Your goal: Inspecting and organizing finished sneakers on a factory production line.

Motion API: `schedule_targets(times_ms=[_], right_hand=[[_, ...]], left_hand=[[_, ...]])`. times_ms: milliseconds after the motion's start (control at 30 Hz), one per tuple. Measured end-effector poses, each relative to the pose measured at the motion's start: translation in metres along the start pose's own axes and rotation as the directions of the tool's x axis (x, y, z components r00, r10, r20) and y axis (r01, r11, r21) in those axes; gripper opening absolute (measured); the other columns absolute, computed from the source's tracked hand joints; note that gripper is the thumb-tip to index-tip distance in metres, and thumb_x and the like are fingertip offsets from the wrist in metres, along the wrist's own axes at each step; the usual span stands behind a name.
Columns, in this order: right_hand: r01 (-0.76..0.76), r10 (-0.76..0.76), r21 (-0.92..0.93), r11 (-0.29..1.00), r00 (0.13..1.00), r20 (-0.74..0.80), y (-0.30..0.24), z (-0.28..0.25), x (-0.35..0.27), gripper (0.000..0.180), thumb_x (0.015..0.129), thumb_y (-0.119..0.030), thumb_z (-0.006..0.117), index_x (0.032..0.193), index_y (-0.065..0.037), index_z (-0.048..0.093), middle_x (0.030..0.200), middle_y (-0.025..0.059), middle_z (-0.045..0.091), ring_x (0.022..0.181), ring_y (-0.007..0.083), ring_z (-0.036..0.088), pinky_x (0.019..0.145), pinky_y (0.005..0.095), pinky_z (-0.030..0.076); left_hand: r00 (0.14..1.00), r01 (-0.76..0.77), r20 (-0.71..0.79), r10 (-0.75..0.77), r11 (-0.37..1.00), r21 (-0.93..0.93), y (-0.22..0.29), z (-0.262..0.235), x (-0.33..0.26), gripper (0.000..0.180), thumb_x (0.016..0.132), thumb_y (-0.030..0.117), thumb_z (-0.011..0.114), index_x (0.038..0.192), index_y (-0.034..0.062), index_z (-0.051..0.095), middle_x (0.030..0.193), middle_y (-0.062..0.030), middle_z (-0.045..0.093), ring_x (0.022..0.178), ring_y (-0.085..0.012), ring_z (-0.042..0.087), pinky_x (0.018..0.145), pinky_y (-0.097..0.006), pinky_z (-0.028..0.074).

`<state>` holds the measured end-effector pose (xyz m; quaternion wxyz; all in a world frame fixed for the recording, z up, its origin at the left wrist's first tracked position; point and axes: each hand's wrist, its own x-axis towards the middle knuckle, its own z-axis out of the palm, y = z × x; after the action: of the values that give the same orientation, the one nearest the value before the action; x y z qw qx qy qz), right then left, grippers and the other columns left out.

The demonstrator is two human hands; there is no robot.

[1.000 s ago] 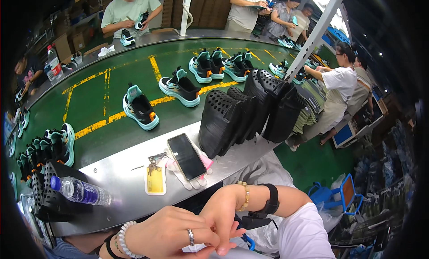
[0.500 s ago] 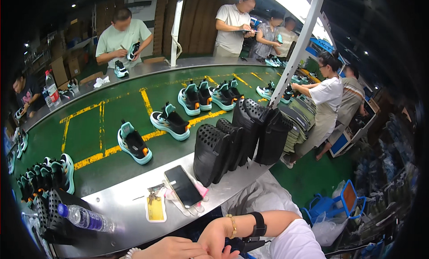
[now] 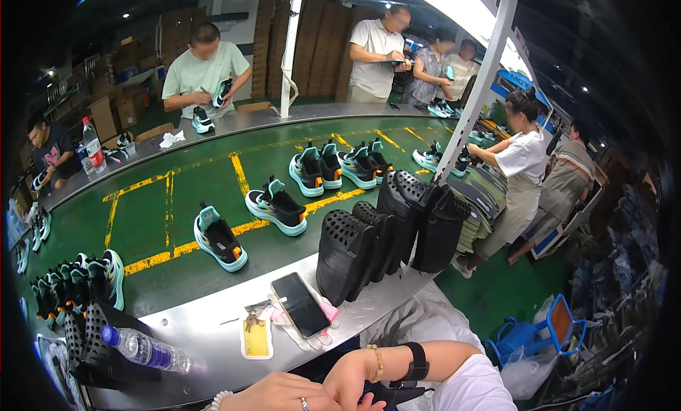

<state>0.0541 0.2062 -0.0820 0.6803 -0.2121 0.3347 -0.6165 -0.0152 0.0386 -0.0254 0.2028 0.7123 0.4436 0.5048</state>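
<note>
At the lower edge my left hand [image 3: 280, 392], with a ring on one finger, meets my right hand [image 3: 346, 384]. Their fingers are bent and pressed together, and the frame cuts them off, so anything between them is hidden. A bead bracelet [image 3: 376, 363] and a black strap [image 3: 418, 361] circle my right wrist and forearm. Just beyond my hands, a smartphone [image 3: 301, 304] lies on a pair of pale gloves [image 3: 310, 340] on the metal ledge. Beside it are keys [image 3: 252, 320] and a yellow card [image 3: 257, 341]. A clear bottle [image 3: 147, 349] with a purple cap lies to the left.
Black perforated boot-shaped forms [image 3: 345, 255] stand along the ledge at right. More forms [image 3: 99, 346] stand at left, near clustered sneakers [image 3: 106, 280]. Black and teal sneakers [image 3: 218, 239] sit on the green belt [image 3: 156, 219]. A white post [image 3: 475, 92] rises at right. Several people work around the line.
The view has shifted, so the whole scene sits a little lower and farther right. My hands stay together, and the left hand's ring now shows. The person at far right has turned away slightly.
</note>
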Motion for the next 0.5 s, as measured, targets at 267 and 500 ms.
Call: schedule_targets(times_ms=[267, 500], right_hand=[[-0.016, 0.017, 0.006, 1.000, 0.997, -0.075, 0.004, 0.004, -0.007, 0.041, 0.095, -0.021, 0.048, 0.062, 0.002, 0.053, 0.045, 0.0066, 0.045, 0.042, 0.0181, 0.053, 0.046, 0.0319, 0.049], [0.010, -0.005, 0.061, 0.998, 0.997, -0.076, 0.012, 0.002, -0.012, 0.040, 0.095, -0.020, 0.048, 0.060, 0.001, 0.051, 0.046, 0.0075, 0.045, 0.041, 0.0184, 0.052, 0.046, 0.0324, 0.050]], left_hand=[[1.000, -0.014, 0.014, 0.013, 0.999, 0.030, 0.000, 0.003, 0.006, 0.014, 0.068, 0.005, 0.068, 0.080, 0.0055, 0.060, 0.066, -0.0085, 0.057, 0.058, -0.0267, 0.056, 0.052, -0.034, 0.044], [0.999, -0.036, 0.021, 0.034, 0.991, 0.132, 0.002, 0.006, 0.009, 0.015, 0.067, 0.004, 0.068, 0.079, 0.0061, 0.059, 0.066, -0.0080, 0.056, 0.058, -0.0262, 0.056, 0.051, -0.033, 0.044]])
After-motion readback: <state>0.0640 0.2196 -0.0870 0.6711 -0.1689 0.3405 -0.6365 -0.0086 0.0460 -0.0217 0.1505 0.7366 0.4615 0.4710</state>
